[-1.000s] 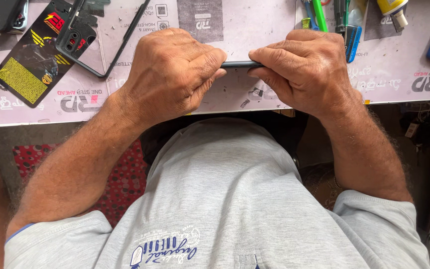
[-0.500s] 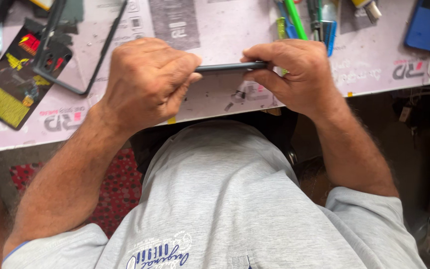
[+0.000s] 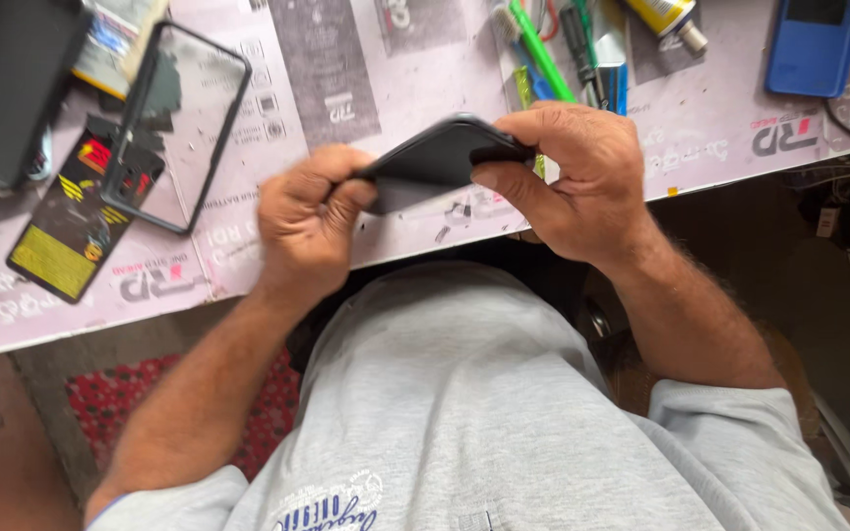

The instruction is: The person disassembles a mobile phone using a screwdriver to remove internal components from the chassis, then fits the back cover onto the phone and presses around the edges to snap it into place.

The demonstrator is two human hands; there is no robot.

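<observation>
Head view: smooth dark slab-shaped phone [image 3: 435, 162] between left hand [image 3: 309, 224] and right hand [image 3: 573, 177]

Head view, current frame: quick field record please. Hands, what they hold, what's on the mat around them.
left hand: grips the lower left end of the dark phone
right hand: grips the phone's upper right end, fingers curled over its edge
phone pose: tilted, held above the near edge of the work mat
left of hands: clear phone case with black rim, flat black and yellow pack
behind right hand: green-handled tool among other tools
far right: blue phone
</observation>
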